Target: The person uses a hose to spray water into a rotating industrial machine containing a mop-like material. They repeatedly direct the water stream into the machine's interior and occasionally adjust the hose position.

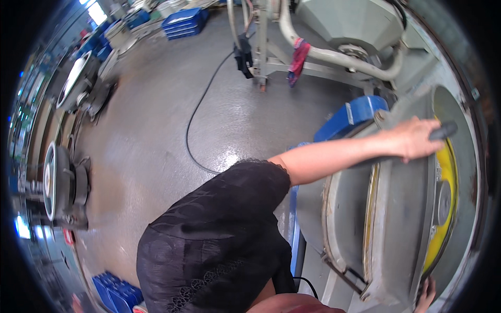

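- At the right side of the view stands a grey metal machine (399, 208) with rounded casing, a yellow band (446, 161) and a round grey hub (444, 202).
- On its upper part, the left hand (416, 138) is closed around a dark handle (443, 131), whose end comes out past the fingers.
- Near the lower right rim, only some fingers of the right hand (427, 296) are visible, beside the machine's edge; I cannot tell if they grip something.
- Behind the machine is a blue cover (360, 115).
- The floor (148, 130) is grey and smooth, with shiny, wet-looking patches; a dark hose (189, 138) curves over it.
- Farther away, a red cloth (298, 62) hangs from a pale pipe (331, 56), below a faceted hopper (347, 23).
- Along the left side are two round machines (61, 182); blue crates (182, 23) stand at the top.
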Motion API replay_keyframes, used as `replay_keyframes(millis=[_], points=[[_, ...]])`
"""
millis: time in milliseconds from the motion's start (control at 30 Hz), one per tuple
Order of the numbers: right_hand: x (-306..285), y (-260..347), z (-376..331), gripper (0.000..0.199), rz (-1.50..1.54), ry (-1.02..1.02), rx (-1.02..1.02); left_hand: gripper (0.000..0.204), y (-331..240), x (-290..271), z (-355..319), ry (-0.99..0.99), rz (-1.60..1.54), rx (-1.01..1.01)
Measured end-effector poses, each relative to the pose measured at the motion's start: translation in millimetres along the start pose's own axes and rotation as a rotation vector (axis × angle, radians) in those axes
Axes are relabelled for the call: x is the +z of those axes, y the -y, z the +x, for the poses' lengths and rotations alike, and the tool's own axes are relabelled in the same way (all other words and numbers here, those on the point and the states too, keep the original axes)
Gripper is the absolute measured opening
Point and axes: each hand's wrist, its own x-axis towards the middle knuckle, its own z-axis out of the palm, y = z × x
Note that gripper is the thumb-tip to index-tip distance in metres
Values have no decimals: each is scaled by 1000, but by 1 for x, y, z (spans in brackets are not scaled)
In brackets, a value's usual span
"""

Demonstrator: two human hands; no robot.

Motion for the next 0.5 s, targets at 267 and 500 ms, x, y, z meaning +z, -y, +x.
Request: replay_keyframes(millis=[267, 500], points=[[54, 128, -53, 47, 155, -505, -156, 38, 18, 1, 7, -5, 59, 7], [56, 123, -59, 45, 16, -505, -412, 46, 8, -6, 6, 86, 77, -26]])
